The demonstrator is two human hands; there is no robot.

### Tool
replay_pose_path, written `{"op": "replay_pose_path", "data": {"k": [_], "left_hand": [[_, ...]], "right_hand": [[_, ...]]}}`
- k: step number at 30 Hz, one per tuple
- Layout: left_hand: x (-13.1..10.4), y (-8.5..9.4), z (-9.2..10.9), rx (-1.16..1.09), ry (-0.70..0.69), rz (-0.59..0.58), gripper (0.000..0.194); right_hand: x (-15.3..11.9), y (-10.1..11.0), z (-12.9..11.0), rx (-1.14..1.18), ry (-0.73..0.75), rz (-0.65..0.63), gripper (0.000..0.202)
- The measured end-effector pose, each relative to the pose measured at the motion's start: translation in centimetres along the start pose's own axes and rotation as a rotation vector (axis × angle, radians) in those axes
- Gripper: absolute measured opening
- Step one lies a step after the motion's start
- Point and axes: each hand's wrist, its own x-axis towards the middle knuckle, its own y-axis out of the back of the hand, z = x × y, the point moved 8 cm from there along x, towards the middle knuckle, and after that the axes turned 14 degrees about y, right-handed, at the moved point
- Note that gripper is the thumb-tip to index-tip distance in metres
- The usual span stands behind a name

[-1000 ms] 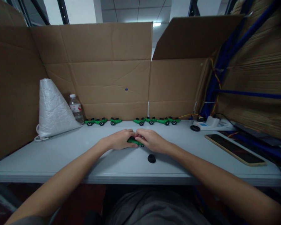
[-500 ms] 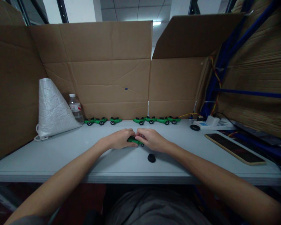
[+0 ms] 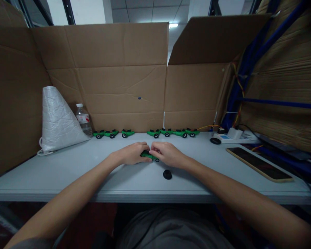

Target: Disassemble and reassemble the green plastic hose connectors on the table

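Note:
Over the middle of the white table, my left hand (image 3: 135,153) is closed around a small green toy car (image 3: 146,154) and covers much of its left end. My right hand (image 3: 168,154) pinches at the car's right end, the thumb and index finger meeting over its top. Whether a small part sits between those fingertips is hidden. One little wheel of the car shows under the right fingers. A round black piece, like a cap or tyre (image 3: 167,174), lies on the table just in front of my right hand.
Several green toy cars (image 3: 167,132) with black wheels line the back by the cardboard wall (image 3: 119,90). At left stand a silvery padded bag (image 3: 59,121) and a water bottle (image 3: 84,121). Rightward are a black disc (image 3: 215,140), a power strip (image 3: 238,137) and a phone (image 3: 259,164).

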Motion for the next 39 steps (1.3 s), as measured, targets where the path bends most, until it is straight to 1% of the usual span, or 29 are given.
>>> {"op": "replay_pose_path", "data": {"k": [10,33,39], "left_hand": [[0.0,-0.01,0.12,0.016,-0.001,-0.008,0.031],[0.04,-0.11,-0.09,0.022,-0.013,0.007,0.034],[0.09,-0.09,-0.2,0.021,-0.009,0.015,0.036]], "right_hand": [[0.0,-0.07,0.04,0.002,0.012,0.002,0.015],[0.04,-0.03,-0.16,-0.007,0.022,-0.007,0.016],[0.02,-0.12,-0.05,-0.01,0.014,-0.029,0.015]]}}
